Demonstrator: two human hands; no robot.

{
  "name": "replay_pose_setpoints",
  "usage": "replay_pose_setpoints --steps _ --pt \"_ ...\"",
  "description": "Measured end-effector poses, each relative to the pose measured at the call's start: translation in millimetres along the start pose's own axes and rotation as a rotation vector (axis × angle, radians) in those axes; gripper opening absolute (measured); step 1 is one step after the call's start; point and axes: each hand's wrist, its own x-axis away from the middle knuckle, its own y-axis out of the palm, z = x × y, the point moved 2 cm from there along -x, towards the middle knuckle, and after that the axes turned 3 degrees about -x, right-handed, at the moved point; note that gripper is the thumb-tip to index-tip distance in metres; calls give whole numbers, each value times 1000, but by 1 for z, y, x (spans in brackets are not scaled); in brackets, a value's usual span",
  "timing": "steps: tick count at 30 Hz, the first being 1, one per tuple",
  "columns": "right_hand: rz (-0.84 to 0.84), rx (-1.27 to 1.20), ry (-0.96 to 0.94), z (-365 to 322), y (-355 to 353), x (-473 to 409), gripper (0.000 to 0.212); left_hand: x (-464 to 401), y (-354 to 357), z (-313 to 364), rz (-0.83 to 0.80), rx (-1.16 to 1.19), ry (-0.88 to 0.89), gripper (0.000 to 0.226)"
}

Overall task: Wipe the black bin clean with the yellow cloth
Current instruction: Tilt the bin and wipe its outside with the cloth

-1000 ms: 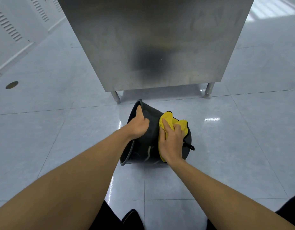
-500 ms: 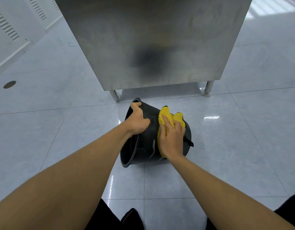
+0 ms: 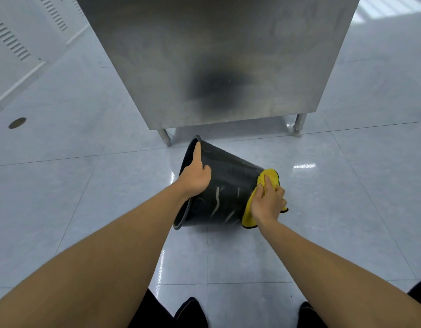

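The round black plastic bin (image 3: 224, 185) lay tipped on its side on the pale glossy tiled floor (image 3: 86, 185), just in front of a brushed steel cabinet on short legs (image 3: 216, 55), its open mouth turned to the person's left and its narrow base to the right. That way the outer wall faced up, I reckoned, where a cloth could reach it. The left hand (image 3: 195, 176) was closed over the rim, thumb along the edge, probably to stop the bin rolling. The right hand (image 3: 267, 201) pressed a bunched yellow cloth with a dark hem (image 3: 248, 214) against the base end, fingers curled into it. Pale streaks on the wall suggested the wiping was not finished
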Motion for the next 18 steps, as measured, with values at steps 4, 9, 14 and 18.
replay_pose_setpoints --steps 4,9,14,18 --pt "-22 -77 -180 -17 10 18 44 -5 -8 -5 -21 115 -18 68" --pt "-117 -201 -421 -57 29 52 44 -2 -8 -3 -2 152 50 70" --pt "-168 -256 -526 -87 30 77 46 -4 -9 -4 -4 163 64 70" --pt "-171 -172 -581 -84 28 73 50 -4 -12 -2 33 231 -55 55"
